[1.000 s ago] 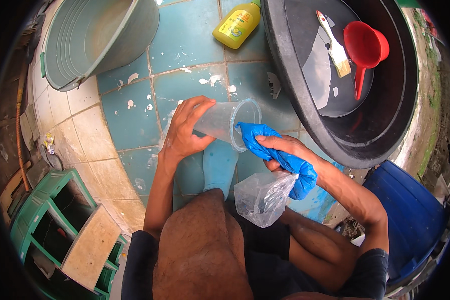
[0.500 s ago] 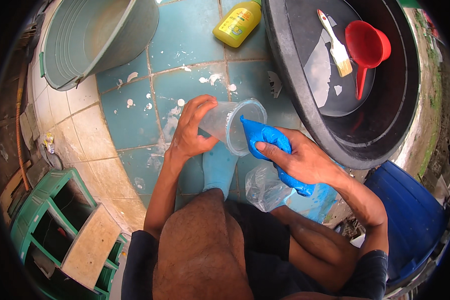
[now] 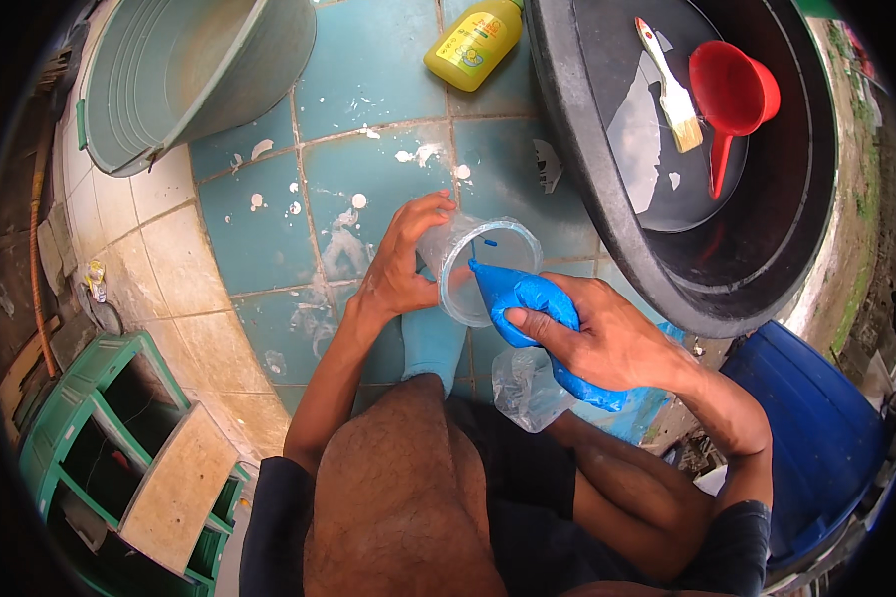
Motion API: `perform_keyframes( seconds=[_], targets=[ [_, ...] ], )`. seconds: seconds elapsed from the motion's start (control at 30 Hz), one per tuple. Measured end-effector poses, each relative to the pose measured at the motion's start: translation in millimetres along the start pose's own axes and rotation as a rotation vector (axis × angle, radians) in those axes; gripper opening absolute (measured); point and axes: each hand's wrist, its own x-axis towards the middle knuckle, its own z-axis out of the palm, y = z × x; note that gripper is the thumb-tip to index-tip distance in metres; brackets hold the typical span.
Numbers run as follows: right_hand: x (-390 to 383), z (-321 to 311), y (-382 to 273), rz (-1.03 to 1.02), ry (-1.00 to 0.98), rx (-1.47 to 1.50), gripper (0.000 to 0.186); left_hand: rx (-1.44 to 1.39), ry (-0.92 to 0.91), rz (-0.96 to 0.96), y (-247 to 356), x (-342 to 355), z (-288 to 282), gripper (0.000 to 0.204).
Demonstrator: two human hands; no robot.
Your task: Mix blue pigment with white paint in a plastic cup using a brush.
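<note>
My left hand (image 3: 405, 261) is wrapped around a clear plastic cup (image 3: 460, 235), which lies tilted with its open rim toward my right. My right hand (image 3: 612, 333) squeezes a plastic bag of blue paste (image 3: 530, 297), its pointed tip at the cup's mouth. A small dab of blue paste (image 3: 485, 243) shows inside the cup, and another bit sits at the bag's tip. Below the right hand hangs a crumpled clear plastic bag (image 3: 528, 390); what holds it I cannot tell.
A large black tub (image 3: 607, 189) at the far right holds a paintbrush (image 3: 669, 90) and a red dipper (image 3: 732, 92). A yellow bottle (image 3: 475, 45) lies on the tiles. Beyond them are a grey-green basin (image 3: 209, 90), a green rack (image 3: 100, 398) and a blue container (image 3: 816, 428).
The cup has shifted slightly right and nearer, its mouth turned more toward me. The blue bag's tip has dropped a little, and a dab of blue now shows in the cup.
</note>
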Motion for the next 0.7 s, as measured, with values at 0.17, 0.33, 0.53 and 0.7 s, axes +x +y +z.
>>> perform_keyframes(
  seconds=[0.17,0.33,0.53,0.7],
  targets=[
    [0.8,4.9,7.1,-0.041,0.013,-0.003,0.039,-0.016,-0.007,-0.002,-0.1,0.1,3.8,0.085],
    [3.0,9.5,12.4,-0.095,0.052,-0.040,0.041,-0.030,-0.011,0.003,-3.8,-2.4,5.7,0.084],
    [3.8,8.9,12.1,-0.092,0.061,-0.036,0.038,-0.058,-0.013,0.002,-3.1,-1.4,7.9,0.086],
    [2.6,9.8,12.2,-0.113,0.073,-0.041,0.033,-0.076,-0.010,0.001,-1.9,-0.2,8.8,0.088]
  ],
)
